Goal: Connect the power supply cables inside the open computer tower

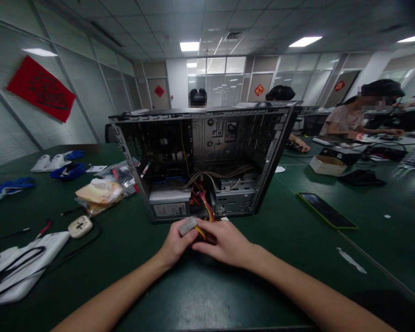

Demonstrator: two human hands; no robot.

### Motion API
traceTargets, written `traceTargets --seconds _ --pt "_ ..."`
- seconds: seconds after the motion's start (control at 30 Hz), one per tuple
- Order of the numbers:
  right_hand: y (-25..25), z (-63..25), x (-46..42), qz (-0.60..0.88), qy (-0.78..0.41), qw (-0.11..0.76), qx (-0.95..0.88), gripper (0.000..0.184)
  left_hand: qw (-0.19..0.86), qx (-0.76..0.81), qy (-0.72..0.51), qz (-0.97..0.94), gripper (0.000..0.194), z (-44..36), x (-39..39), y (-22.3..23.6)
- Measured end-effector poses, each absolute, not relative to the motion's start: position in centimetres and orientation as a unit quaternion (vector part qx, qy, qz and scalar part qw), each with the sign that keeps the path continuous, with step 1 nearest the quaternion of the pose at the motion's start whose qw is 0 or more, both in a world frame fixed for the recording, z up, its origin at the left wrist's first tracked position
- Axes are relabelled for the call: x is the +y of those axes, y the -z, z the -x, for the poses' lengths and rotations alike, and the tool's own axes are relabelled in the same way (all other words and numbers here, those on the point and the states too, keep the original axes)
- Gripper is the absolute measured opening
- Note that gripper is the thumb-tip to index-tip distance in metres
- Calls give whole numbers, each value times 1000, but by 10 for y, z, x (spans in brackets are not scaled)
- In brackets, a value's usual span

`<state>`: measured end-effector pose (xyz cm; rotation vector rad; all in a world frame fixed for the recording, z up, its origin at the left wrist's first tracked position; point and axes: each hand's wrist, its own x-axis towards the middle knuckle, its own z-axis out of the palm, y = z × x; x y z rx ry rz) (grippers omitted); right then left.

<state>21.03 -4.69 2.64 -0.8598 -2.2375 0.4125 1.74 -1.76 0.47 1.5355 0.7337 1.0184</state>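
An open computer case (204, 113) stands on the green table in front of me, its inside facing me. From its lower middle a bundle of coloured wires (207, 207) runs out toward my hands. My left hand (176, 240) grips a pale, wide power connector (187, 226) between thumb and fingers. Yellow wires leave the connector's right end. Around those wires, just beside the connector, my right hand (224, 240) is closed. A silver power supply (169, 208) with a label sits in the case's lower left.
Left on the table are a plastic bag of parts (102, 191), a cream-coloured device (80, 227), a white panel with black cables (31, 267) and blue-white gloves (10, 185). On the right lie a phone (327, 210) and an open box (327, 166). People sit beyond.
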Motion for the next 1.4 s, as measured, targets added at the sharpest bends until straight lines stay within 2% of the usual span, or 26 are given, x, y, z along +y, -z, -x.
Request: traceTargets --seconds 0.03,0.07,0.13,0.23,0.33,0.43,0.5,0.6,0.67,0.73,0.77,0.87,1.03,1.1,1.17,1.27,1.33,1.4 --pt "-35 -212 -44 329 -148 352 -864 23 525 303 -440 -662 58 -20 -17 -8" --pt "-42 -212 -42 314 -141 364 -866 19 510 293 -452 -671 59 -22 -17 -10" --pt "-52 -212 -42 269 -166 399 -861 28 493 268 -482 -673 68 -25 -18 -7" --pt "-60 -211 -44 236 -324 459 -793 37 509 246 -483 -668 77 -28 -24 7" --pt "-66 -213 -45 229 -502 484 -680 49 513 261 -416 -704 60 -32 -32 17" --pt "-74 -215 -45 206 -570 507 -613 51 471 253 -383 -753 57 -35 -36 15" --pt "-79 -215 -47 199 -574 524 -597 50 437 253 -372 -778 61 -37 -36 9" --pt "-83 -213 -49 189 -572 525 -601 49 365 260 -309 -839 49 -40 -42 1" --pt "-84 -212 -47 175 -570 525 -607 49 274 256 -241 -895 42 -42 -54 -4" --pt "-86 -211 -44 162 -565 528 -613 49 174 258 -163 -936 45 -44 -74 -5" --pt "-88 -211 -42 161 -562 528 -617 50 151 258 -127 -946 52 -43 -86 -5" --pt "-99 -213 -35 166 -537 510 -652 49 108 248 -38 -962 92 -36 -118 1" --pt "-123 -214 -15 244 -399 452 -759 40 -23 389 48 -920 111 0 -141 13" --pt "-129 -211 -3 290 -325 443 -784 40 -67 437 43 -896 111 25 -141 17" --pt "-132 -205 8 317 -252 442 -800 40 -106 470 9 -876 103 55 -141 23" --pt "-131 -190 14 327 -165 440 -820 38 -94 457 -117 -877 88 101 -152 38" --pt "-127 -178 10 321 -125 442 -828 38 -8 412 -237 -879 64 122 -172 55" --pt "-120 -166 4 318 -108 449 -828 37 185 421 -365 -809 30 128 -194 77"
